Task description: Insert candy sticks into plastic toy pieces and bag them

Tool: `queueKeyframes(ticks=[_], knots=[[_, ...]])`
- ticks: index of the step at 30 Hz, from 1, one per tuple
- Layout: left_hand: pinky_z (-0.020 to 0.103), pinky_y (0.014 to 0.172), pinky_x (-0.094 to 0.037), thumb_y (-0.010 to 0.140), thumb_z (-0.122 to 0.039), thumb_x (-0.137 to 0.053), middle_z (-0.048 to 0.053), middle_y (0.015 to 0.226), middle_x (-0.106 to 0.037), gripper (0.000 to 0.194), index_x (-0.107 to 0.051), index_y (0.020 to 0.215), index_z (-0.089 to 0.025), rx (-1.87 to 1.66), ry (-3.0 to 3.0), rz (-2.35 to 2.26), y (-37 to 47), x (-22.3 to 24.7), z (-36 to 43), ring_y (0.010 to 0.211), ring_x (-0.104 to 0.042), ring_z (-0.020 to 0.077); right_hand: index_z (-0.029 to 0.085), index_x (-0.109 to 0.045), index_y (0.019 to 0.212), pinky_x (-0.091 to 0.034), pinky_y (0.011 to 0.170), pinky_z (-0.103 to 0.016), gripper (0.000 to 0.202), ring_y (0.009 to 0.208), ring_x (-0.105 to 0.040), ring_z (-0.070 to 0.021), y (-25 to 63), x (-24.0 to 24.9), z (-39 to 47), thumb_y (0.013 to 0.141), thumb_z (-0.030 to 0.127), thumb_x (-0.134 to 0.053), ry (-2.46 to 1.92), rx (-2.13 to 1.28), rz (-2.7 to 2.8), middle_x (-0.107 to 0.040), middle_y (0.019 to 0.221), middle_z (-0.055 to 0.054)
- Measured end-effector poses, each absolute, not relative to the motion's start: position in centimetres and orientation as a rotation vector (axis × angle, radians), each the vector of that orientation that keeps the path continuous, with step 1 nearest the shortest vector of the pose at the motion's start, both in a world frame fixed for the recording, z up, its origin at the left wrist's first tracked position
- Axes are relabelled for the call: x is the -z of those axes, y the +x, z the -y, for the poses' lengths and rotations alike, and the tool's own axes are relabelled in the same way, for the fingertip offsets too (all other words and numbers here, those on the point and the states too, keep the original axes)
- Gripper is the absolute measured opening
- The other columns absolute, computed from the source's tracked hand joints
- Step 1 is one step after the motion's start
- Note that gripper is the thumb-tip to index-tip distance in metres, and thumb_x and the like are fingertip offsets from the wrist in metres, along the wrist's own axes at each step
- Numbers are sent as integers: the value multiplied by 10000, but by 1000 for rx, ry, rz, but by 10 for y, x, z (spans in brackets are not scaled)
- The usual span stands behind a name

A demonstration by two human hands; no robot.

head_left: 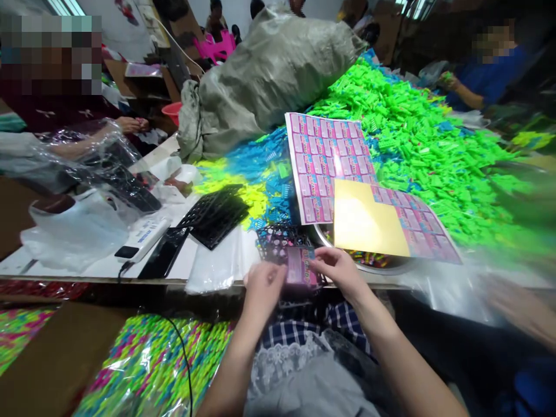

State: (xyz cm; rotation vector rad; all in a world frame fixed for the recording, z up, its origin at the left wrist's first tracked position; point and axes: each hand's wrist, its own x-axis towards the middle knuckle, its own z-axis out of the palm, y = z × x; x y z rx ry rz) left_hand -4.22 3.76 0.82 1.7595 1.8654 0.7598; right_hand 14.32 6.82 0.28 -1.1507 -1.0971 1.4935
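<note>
At the table's front edge my left hand (266, 284) is closed, its fingertips at the left side of a small pink-and-blue printed label (299, 266). My right hand (341, 269) pinches the same label at its upper right. Under the label lies a black perforated plastic sheet (282, 236), partly hidden by it. Just beyond my right hand, a sheet of pink labels (324, 165) and a yellow backing sheet (369, 217) rest over a metal bowl (391, 267) holding small colourful pieces.
Black perforated sheets (217, 214), clear bags (212, 263) and a white power strip (145, 237) lie to the left. Green plastic pieces (417, 150) are heaped behind, beside a large grey sack (273, 69). Co-workers sit on both sides; a blurred hand (516, 304) is at right.
</note>
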Motion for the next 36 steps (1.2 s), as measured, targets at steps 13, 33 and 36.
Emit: queueKeyframes(ticks=[13, 33, 36], knots=[[352, 762, -280, 768, -371, -499, -11, 708, -606, 223, -602, 627, -231, -675, 1832, -1958, -63, -8, -77, 818, -518, 191, 201, -659, 681, -373, 625, -275, 275, 711, -562, -181, 105, 7, -101, 767, 433, -538, -1680, -564, 1711, -651, 707, -36], [367, 726, -266, 751, -422, -493, 10, 737, -625, 252, -605, 625, -235, -508, 1862, -2040, -61, 12, -103, 812, -538, 213, 208, -553, 639, -316, 577, -256, 260, 683, -512, -152, 82, 33, -111, 804, 402, -504, -1854, -323, 1668, -579, 678, -7], [360, 716, -263, 754, -404, -487, 7, 725, -612, 245, -594, 620, -230, -522, 1867, -2041, -60, 14, -103, 811, -539, 208, 205, -538, 633, -330, 591, -249, 240, 684, -501, -147, 82, 36, -111, 798, 377, -509, -1825, -352, 1642, -559, 675, -5]])
